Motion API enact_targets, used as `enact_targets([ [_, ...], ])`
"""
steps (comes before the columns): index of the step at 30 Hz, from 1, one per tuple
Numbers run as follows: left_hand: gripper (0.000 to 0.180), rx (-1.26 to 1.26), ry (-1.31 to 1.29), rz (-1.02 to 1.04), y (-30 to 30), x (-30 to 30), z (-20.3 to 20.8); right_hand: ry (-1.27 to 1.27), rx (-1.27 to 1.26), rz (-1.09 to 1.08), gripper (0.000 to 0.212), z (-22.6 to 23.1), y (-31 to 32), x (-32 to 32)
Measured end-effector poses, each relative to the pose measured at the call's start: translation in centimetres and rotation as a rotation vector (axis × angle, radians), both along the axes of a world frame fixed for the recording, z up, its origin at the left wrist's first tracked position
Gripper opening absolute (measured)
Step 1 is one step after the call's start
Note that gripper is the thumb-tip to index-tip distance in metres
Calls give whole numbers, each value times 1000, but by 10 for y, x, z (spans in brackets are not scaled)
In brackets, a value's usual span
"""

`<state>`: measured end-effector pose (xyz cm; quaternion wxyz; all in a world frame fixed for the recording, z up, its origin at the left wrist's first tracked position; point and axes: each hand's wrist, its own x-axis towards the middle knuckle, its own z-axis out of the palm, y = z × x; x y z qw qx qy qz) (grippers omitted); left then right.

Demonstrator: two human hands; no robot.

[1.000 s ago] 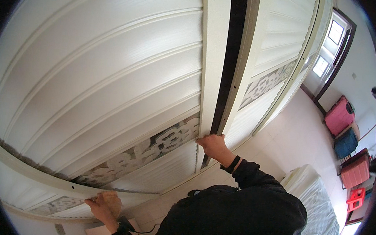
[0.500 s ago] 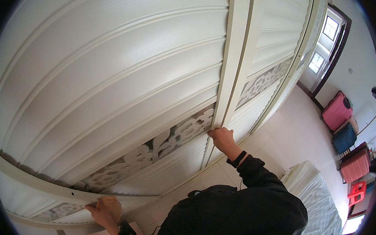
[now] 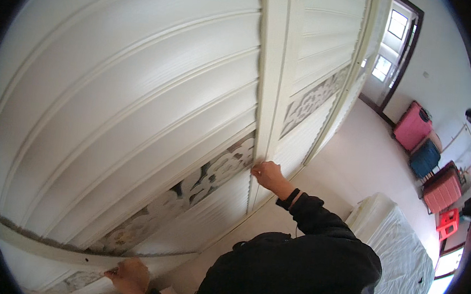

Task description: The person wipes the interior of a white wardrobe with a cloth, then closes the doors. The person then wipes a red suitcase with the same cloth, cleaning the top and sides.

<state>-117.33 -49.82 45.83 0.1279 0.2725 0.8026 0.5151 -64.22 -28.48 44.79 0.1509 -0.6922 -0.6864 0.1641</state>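
A tall white wardrobe door (image 3: 152, 104) with slatted panels fills the left and centre. A carved floral strip (image 3: 181, 191) crosses it low down. My right hand (image 3: 270, 176), a black band at its wrist, has curled fingers pinched at the upright edge by the strip's right end; the fingertips are partly hidden. Past that edge stands a second door (image 3: 316, 101) of the same pattern. At lower left my left hand (image 3: 130, 278) closes its fingers on a third white door (image 3: 50, 265), near its own carved strip. The exact grip there is partly hidden.
A bed or mattress under plastic sheeting (image 3: 401, 259) lies at my right. Along the far right wall stand a pink suitcase (image 3: 413, 127), a blue bag (image 3: 424, 158), a coral suitcase (image 3: 442, 189) and a red plastic stool (image 3: 448, 224). A dark-framed doorway (image 3: 405, 66) is beyond.
My view has shifted slightly, so the wardrobe sits further left. The dark seam between the two main doors looks thinner. Both hands keep to their door edges.
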Motion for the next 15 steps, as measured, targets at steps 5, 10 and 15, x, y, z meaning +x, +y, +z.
enact_targets([
  [5, 22, -766, 1868, -370, -3, 30, 45, 153, 162, -316, 71, 4, 3, 12],
  [10, 22, -541, 1503, -460, 12, 95, 83, 334, 382, -350, 118, -19, 11, 18],
  [15, 20, -374, 1195, -704, 32, 126, 69, 465, 358, -263, 132, -22, 11, 20],
])
